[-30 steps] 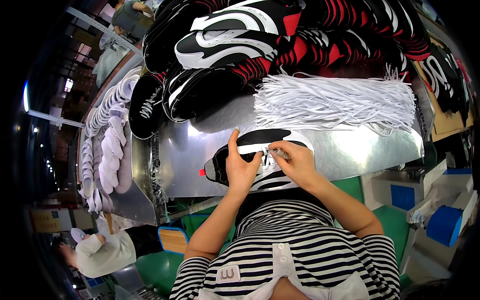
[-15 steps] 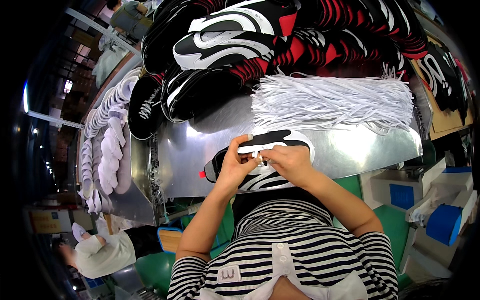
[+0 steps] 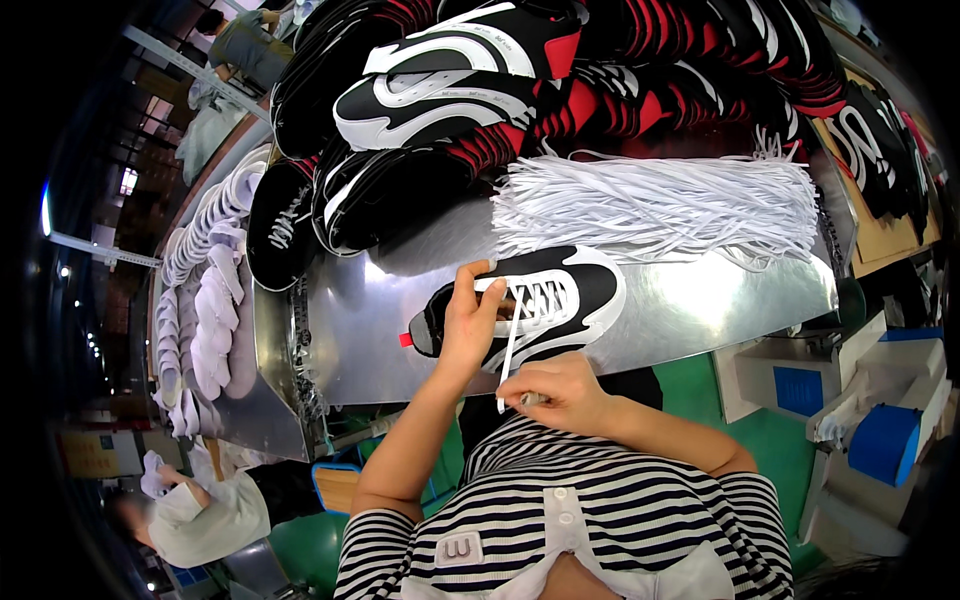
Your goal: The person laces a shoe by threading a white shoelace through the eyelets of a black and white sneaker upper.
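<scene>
A black-and-white shoe upper (image 3: 598, 290) lies on the metal table, its toe to the right and a red tab at the heel on the left. White lacing crosses its throat. My left hand (image 3: 470, 318) grips the upper near the ankle opening, thumb at the lacing. Nearer to me, my right hand (image 3: 565, 392) is closed on a white shoelace (image 3: 510, 340), which runs taut from the throat toward my body. Something small and pale also shows between the right fingers; its kind I cannot make out.
A thick bundle of white laces (image 3: 655, 208) lies beyond the shoe. Stacked black, white and red uppers (image 3: 440, 105) fill the table's far side. White shoe parts (image 3: 215, 320) stand in rows at left. Blue-and-grey bins (image 3: 885, 448) are at right; a person (image 3: 210, 505) sits lower left.
My right hand has moved from the shoe's throat toward my body, drawing the lace out straight. My left hand stays at the upper, and the lacing is now uncovered.
</scene>
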Demonstrator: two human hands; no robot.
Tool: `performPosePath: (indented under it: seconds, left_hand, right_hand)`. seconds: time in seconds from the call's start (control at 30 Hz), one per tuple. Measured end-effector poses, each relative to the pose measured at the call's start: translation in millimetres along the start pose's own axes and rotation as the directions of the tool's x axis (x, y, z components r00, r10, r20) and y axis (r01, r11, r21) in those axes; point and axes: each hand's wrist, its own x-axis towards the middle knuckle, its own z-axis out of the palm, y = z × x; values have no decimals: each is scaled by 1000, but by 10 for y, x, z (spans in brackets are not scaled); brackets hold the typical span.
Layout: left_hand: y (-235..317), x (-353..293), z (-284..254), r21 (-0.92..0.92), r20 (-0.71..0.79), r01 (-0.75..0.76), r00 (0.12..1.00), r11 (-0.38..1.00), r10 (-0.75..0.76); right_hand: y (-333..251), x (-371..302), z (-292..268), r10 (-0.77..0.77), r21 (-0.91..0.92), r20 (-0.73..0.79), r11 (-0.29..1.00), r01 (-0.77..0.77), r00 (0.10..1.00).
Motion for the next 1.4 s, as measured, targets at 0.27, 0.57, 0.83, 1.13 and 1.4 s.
performPosePath:
  seconds: [0.27, 0.57, 0.83, 1.13, 1.4]
  left_hand:
    - [-60, 49, -37, 26, 45, -30, 999, 999, 29]
    - [65, -121, -173, 243, 156, -66, 987, 968, 28]
    - [12, -158, -181, 295, 180, -138, 980, 945, 87]
    - [129, -515, -255, 497, 223, -371, 928, 785, 297]
    - [0, -470, -141, 551, 151, -531, 822, 644, 549]
  right_hand:
    - [83, -155, 55, 194, -131, -64, 971, -201, 979]
    - [174, -216, -506, 704, 118, -102, 710, -694, 703]
    - [220, 30, -50, 662, 4, -223, 735, -678, 716]
    - [321, 155, -69, 662, 365, -254, 741, -564, 705]
    - [141, -63, -111, 606, 126, -176, 796, -592, 776]
